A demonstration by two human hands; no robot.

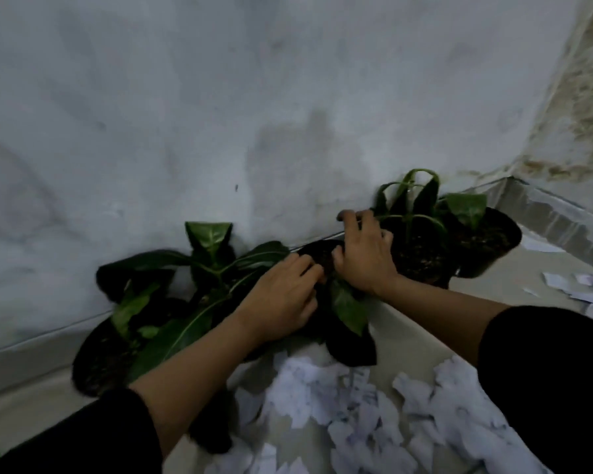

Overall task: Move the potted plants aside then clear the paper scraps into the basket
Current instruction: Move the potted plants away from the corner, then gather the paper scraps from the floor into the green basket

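Hands meet at the middle pot [317, 249], a dark pot set against the base of the wall [185, 114], between the left plant [172, 302] and the right pots [459, 244]. The left hand [281, 299] has its fingers curled in at the pot's near side, among the leaves; the right hand [363, 254] lies over the rim with fingers bent down round it. Blur and shadow hide how firmly either one grips. Filled with soil, the pot probably lifts heavy for its size, and the leaves look soft and easily creased, so the best hold is low on the rim or wall with both hands, never the stems. Paper scraps [374, 415] lie heaped on the floor [421, 336] just in front, light and loose, likely to scatter if brushed. No basket is in view.
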